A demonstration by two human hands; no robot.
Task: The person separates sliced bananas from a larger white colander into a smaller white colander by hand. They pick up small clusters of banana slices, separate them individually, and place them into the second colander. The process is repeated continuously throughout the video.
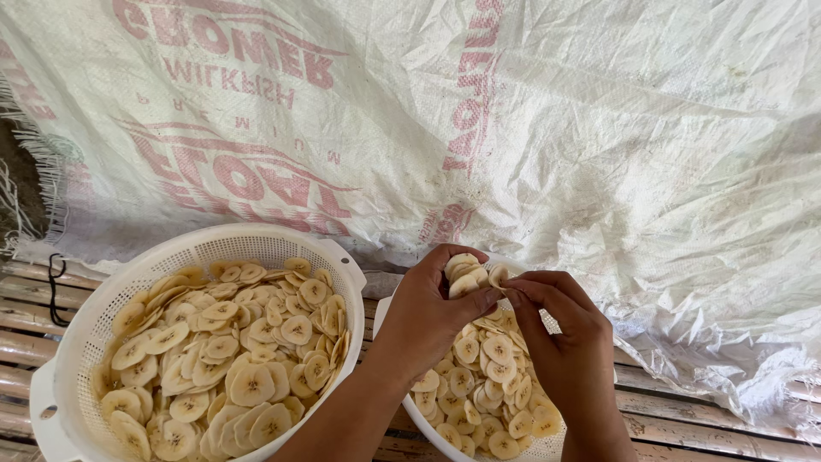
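My left hand (428,312) holds a small stack of pale banana slices (464,274) above a white bowl (416,415) filled with more slices. My right hand (560,329) is beside it, thumb and fingertips pinching at the edge of the same stack. Both hands hover over the right bowl, which they partly hide. To the left stands a large white perforated colander (81,334) heaped with several round banana slices (231,359).
A white woven sack sheet with red print (556,128) is spread over the surface ahead and to the right. Bamboo slats (26,334) form the platform under the bowls. A black cord (56,287) lies at the far left.
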